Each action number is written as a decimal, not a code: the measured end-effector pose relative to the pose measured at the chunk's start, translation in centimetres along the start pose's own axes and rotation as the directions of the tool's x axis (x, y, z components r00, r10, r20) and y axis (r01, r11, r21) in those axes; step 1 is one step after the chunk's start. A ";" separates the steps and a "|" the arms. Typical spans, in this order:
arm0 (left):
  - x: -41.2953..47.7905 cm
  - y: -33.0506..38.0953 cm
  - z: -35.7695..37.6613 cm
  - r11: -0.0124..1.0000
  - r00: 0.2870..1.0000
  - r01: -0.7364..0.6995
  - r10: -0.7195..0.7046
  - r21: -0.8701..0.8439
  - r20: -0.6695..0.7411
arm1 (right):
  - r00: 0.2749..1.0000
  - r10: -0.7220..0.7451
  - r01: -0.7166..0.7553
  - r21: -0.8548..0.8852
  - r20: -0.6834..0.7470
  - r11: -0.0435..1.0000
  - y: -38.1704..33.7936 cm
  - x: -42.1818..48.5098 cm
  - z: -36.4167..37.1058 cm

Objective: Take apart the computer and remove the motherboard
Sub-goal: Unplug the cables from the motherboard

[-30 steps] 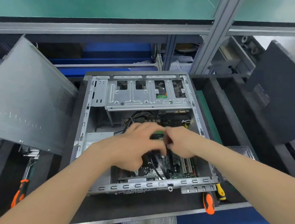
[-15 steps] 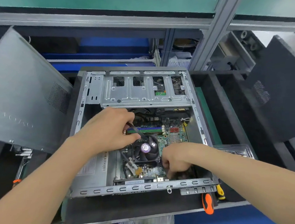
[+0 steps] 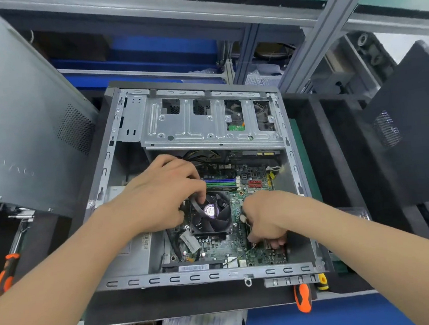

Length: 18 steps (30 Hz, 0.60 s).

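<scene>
While the motherboard (image 3: 218, 244) lies flat in the floor of the open computer case (image 3: 191, 277), a person works both hands inside it, and the job looks no further than clearing leads.

Nearest the camera, an orange-handled screwdriver (image 3: 302, 299) lies on the table (image 3: 168, 303) just beside the case's near rim.

Over the board, the left hand (image 3: 159, 195) curls its fingers round a black cable (image 3: 197, 206) above the processor fan (image 3: 212, 212). The right hand (image 3: 264, 220) bunches its fingers down onto the board's near right part, beside a white connector (image 3: 243, 219). Whether they pinch a plug, a screw or nothing cannot be told, because the knuckles cover the tips.

Done so far: the cover is off, and a grey side panel (image 3: 25, 120) leans at the left. Left to do, by this view: the fan, the memory sticks (image 3: 220, 183) and several leads sit on the board, which has not been lifted.

Farther back, the drive cage (image 3: 205, 122) spans the case and hides the board's far edge. The mounting screws are too small to pick out. A dark panel (image 3: 411, 134) at the right is cut off by the frame.
</scene>
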<state>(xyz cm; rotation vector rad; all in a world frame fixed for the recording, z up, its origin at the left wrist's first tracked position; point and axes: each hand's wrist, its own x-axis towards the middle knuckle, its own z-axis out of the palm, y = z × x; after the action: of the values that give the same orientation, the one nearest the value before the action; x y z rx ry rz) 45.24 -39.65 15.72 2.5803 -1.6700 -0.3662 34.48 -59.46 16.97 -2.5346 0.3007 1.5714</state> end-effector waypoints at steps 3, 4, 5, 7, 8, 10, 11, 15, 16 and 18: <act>0.0 0.1 0.0 0.998 0.999 0.042 -0.042 -0.035 0.005 | 0.988 -0.034 -0.005 -0.252 -0.149 0.968 -1.1 0.0 0.5; 0.0 0.1 -0.1 0.997 0.998 0.062 -0.061 -0.051 0.016 | 0.983 -0.041 -0.010 -0.274 -0.181 0.962 -1.2 0.1 0.7; 0.0 0.2 -0.2 0.994 0.996 0.085 -0.083 -0.071 0.028 | 0.978 -0.040 -0.018 -0.270 -0.207 0.963 -1.2 0.2 0.8; 0.0 0.3 -0.5 0.982 0.990 0.141 -0.137 -0.127 0.040 | 0.966 -0.033 -0.026 -0.221 -0.258 0.975 -1.1 0.5 0.9; 0.0 0.3 -0.6 0.973 0.986 0.168 -0.164 -0.159 0.041 | 0.962 -0.043 -0.008 -0.184 -0.270 0.983 -0.9 0.5 0.7; 0.0 0.2 -0.9 0.953 0.979 0.205 -0.198 -0.223 0.053 | 0.963 -0.093 0.070 -0.097 -0.253 0.993 -0.7 0.3 0.0; 0.1 0.1 -1.1 0.944 0.977 0.213 -0.203 -0.251 0.063 | 0.963 -0.134 0.123 -0.060 -0.235 0.991 -0.5 0.0 -0.4; 0.3 -0.5 -1.6 0.909 0.982 0.188 -0.165 -0.373 0.093 | 0.943 -0.280 0.279 -0.032 -0.181 0.960 -0.1 -1.1 -1.4; 0.3 -0.5 -1.7 0.900 0.984 0.176 -0.151 -0.399 0.093 | 0.935 -0.310 0.305 -0.054 -0.170 0.951 -0.1 -1.2 -1.3; 0.3 -0.7 -1.9 0.889 0.987 0.160 -0.134 -0.428 0.089 | 0.922 -0.355 0.346 -0.085 -0.153 0.934 -0.2 -1.3 -0.9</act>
<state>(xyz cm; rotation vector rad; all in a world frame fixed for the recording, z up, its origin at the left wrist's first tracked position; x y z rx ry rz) 46.38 -39.84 17.39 2.3743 -1.2274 -0.7352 34.74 -59.33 18.58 -2.5827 -0.1781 1.2538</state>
